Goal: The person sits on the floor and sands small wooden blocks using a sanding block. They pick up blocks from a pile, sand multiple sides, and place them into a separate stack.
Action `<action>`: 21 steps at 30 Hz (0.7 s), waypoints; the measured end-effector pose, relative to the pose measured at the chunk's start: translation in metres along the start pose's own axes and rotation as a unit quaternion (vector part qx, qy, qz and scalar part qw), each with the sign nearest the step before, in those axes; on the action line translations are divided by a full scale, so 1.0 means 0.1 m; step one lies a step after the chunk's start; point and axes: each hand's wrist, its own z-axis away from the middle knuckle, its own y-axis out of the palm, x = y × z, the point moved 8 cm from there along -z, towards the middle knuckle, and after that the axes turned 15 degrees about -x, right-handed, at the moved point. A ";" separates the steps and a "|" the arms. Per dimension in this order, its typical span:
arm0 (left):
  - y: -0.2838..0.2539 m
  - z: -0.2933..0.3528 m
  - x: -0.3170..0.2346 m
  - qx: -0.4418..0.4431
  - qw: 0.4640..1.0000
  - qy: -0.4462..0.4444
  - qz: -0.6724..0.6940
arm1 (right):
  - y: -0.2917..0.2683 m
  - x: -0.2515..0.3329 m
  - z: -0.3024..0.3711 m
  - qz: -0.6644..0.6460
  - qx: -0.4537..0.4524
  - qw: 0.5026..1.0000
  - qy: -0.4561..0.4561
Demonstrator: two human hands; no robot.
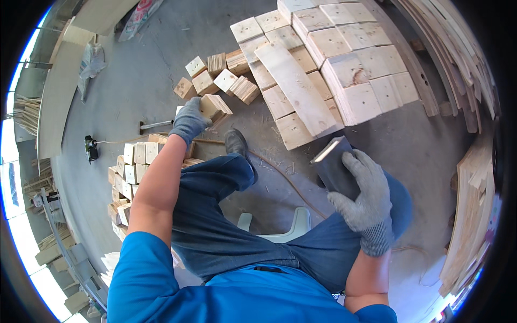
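Observation:
My left hand (pixel 189 119), in a grey knitted glove, is closed on a small wooden block (pixel 217 109) with layered edges. Its fingers wrap the near end of the block, just above the floor beyond my left knee. My right hand (pixel 367 188), gloved the same way, grips a flat, dark rectangular block (pixel 335 171) with a pale strip along one edge, above my right knee. What that dark block is, I cannot make out. Several loose wooden blocks (pixel 203 83) lie on the floor just past my left hand.
Stacked pale blocks (pixel 366 59) stand ahead to the right, with a plank (pixel 295 89) lying across them. More blocks (pixel 129 172) are piled left of my leg. A hammer-like tool (pixel 156 125), a power tool (pixel 90 149) and a hose (pixel 285 180) lie on the floor. Boards (pixel 474 199) line the right.

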 end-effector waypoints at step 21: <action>-0.63 0.52 -2.01 0.009 0.919 -0.001 0.394 | -0.05 -0.09 0.19 0.028 0.001 0.999 -0.016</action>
